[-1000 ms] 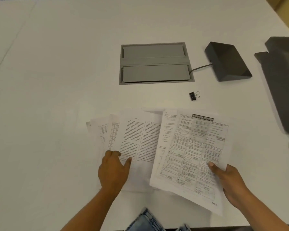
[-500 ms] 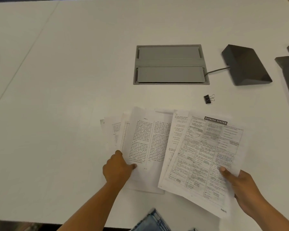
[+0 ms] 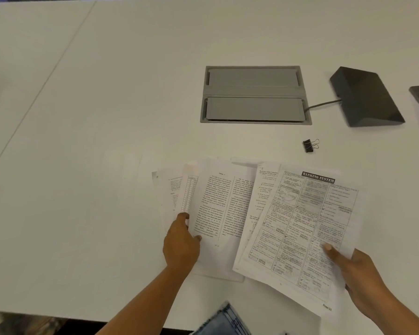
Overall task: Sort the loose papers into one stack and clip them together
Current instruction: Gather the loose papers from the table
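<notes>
We log plain white flat tabletop (image 3: 107, 117), with thin grey seam line. Matte mid-grey rectangular metal hatch (image 3: 253, 94): uniform, two panels. Dark charcoal wedge-shaped plastic box (image 3: 365, 97); grey cable (image 3: 322, 105). Small black metal binder clip (image 3: 309, 146): silver wire loops. White grid-printed paper sheet (image 3: 300, 226): black banner, white letters, black-ruled boxes. White two-column paper sheet (image 3: 223, 206): dense black text. White table-printed paper sheet (image 3: 188, 194): fine dark rows. We see faded blue denim fabric (image 3: 225, 320).
</notes>
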`<state>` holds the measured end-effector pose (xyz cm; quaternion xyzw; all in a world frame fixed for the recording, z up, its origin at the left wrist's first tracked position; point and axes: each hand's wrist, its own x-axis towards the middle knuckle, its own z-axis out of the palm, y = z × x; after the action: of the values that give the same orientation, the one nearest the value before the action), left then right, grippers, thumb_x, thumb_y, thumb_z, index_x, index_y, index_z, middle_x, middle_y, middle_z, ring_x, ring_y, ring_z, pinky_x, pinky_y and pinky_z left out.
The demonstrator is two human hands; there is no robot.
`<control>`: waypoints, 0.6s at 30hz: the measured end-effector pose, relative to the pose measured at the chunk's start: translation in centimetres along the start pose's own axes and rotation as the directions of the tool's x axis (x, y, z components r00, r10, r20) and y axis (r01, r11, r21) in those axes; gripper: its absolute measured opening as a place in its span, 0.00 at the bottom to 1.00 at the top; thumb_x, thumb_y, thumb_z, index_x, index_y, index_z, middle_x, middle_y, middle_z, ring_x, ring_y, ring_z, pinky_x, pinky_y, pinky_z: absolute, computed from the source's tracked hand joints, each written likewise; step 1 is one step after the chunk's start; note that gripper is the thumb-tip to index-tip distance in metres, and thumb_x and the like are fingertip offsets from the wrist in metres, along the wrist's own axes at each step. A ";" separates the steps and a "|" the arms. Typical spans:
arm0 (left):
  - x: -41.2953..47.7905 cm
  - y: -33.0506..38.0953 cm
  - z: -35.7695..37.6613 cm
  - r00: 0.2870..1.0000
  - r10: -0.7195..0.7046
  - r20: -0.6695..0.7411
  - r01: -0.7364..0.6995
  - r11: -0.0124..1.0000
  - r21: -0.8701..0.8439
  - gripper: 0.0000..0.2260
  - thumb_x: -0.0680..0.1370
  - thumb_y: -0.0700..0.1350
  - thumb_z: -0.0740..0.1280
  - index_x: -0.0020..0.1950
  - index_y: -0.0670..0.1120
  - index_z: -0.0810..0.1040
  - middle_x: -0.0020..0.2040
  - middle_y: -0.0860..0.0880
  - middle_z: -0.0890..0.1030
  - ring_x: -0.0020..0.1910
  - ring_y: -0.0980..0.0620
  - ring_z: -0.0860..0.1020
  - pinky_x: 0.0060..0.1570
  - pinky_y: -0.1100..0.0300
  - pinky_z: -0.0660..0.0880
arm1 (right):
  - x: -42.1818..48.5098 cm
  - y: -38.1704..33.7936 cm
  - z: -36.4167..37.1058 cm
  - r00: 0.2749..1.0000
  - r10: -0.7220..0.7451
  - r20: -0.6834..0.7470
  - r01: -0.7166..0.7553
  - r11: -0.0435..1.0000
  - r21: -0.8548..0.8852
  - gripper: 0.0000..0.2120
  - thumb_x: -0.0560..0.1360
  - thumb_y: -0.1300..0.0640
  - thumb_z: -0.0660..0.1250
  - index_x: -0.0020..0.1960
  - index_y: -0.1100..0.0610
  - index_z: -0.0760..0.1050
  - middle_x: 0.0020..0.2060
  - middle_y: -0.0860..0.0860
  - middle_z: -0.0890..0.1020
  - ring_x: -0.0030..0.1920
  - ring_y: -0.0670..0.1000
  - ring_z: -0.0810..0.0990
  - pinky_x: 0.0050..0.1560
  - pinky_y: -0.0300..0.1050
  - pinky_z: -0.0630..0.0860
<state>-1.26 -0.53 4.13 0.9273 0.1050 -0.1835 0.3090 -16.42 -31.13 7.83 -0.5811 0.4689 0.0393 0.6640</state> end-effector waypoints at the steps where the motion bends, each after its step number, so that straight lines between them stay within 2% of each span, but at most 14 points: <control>1: 0.1 0.1 0.1 1.000 0.002 0.008 -0.002 0.999 -0.039 0.25 0.72 0.42 0.76 0.68 0.48 0.72 0.61 0.47 0.80 0.59 0.45 0.80 0.57 0.50 0.79 | 0.0 0.0 0.0 1.000 0.002 -0.006 -0.002 1.000 -0.002 0.17 0.77 0.57 0.68 0.65 0.57 0.77 0.55 0.54 0.85 0.56 0.57 0.83 0.63 0.59 0.74; 4: 0.3 0.6 0.2 0.999 -0.041 -0.003 0.040 0.988 -0.151 0.23 0.71 0.36 0.76 0.64 0.42 0.75 0.62 0.44 0.75 0.62 0.46 0.78 0.63 0.51 0.76 | 0.0 0.0 0.0 1.000 0.004 -0.016 -0.004 1.000 -0.004 0.17 0.77 0.57 0.68 0.65 0.57 0.77 0.56 0.54 0.85 0.56 0.57 0.83 0.64 0.61 0.74; 6: 0.4 0.9 0.1 0.996 -0.086 0.000 0.083 0.963 -0.257 0.20 0.70 0.33 0.77 0.59 0.41 0.75 0.61 0.45 0.74 0.58 0.49 0.77 0.62 0.57 0.75 | 0.0 0.0 0.0 1.000 0.002 -0.018 -0.002 1.000 -0.001 0.17 0.77 0.58 0.68 0.65 0.57 0.76 0.56 0.54 0.85 0.56 0.58 0.83 0.64 0.61 0.74; 8: 0.5 1.2 -0.1 0.988 -0.114 0.101 0.138 0.950 -0.281 0.18 0.71 0.33 0.76 0.59 0.39 0.78 0.55 0.47 0.76 0.53 0.51 0.76 0.55 0.61 0.74 | -0.1 0.0 -0.1 1.000 0.000 -0.019 0.000 1.000 0.000 0.17 0.77 0.58 0.68 0.66 0.57 0.76 0.56 0.54 0.85 0.56 0.58 0.83 0.64 0.61 0.74; 11: 0.9 1.5 -0.4 0.943 -0.167 0.288 0.258 0.914 -0.314 0.11 0.72 0.37 0.76 0.53 0.35 0.83 0.48 0.45 0.83 0.46 0.46 0.80 0.49 0.57 0.78 | -0.1 0.1 -0.4 1.000 0.002 -0.026 -0.002 1.000 -0.006 0.18 0.77 0.57 0.68 0.66 0.58 0.76 0.56 0.55 0.85 0.56 0.58 0.83 0.64 0.61 0.74; 13: 1.0 1.8 -0.6 0.935 -0.193 0.298 0.295 0.890 -0.348 0.11 0.73 0.41 0.76 0.47 0.34 0.84 0.44 0.43 0.83 0.44 0.44 0.81 0.50 0.52 0.79 | -0.2 0.1 -0.5 1.000 0.003 -0.028 -0.003 1.000 0.000 0.18 0.77 0.57 0.68 0.66 0.57 0.77 0.56 0.54 0.85 0.56 0.58 0.83 0.64 0.61 0.74; 15: 1.1 1.9 -0.6 0.942 -0.178 0.284 0.275 0.895 -0.352 0.10 0.72 0.43 0.77 0.43 0.35 0.83 0.42 0.46 0.83 0.45 0.45 0.80 0.49 0.51 0.79 | -0.3 0.1 -0.6 1.000 0.000 -0.031 0.001 1.000 0.013 0.17 0.77 0.58 0.68 0.65 0.57 0.77 0.54 0.53 0.86 0.55 0.56 0.83 0.63 0.58 0.75; 17: 0.9 2.0 -0.4 0.958 -0.159 0.239 0.234 0.915 -0.329 0.10 0.70 0.40 0.78 0.45 0.40 0.79 0.45 0.51 0.79 0.48 0.47 0.77 0.47 0.55 0.77 | -0.4 0.1 -0.7 0.999 -0.004 -0.040 0.005 1.000 0.027 0.17 0.77 0.59 0.67 0.65 0.58 0.76 0.55 0.52 0.85 0.54 0.54 0.83 0.62 0.55 0.74; 18: 0.7 2.0 -0.4 0.963 -0.149 0.222 0.216 0.925 -0.312 0.14 0.70 0.40 0.79 0.49 0.41 0.76 0.49 0.51 0.77 0.51 0.48 0.76 0.49 0.56 0.76 | -0.4 0.1 -0.8 0.999 -0.003 -0.044 0.004 1.000 0.031 0.17 0.78 0.59 0.67 0.66 0.58 0.75 0.55 0.52 0.84 0.54 0.54 0.82 0.62 0.55 0.74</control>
<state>0.13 -1.82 5.21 0.8252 0.1900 -0.2808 0.4518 -17.16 -31.49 8.15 -0.5724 0.4827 0.0183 0.6626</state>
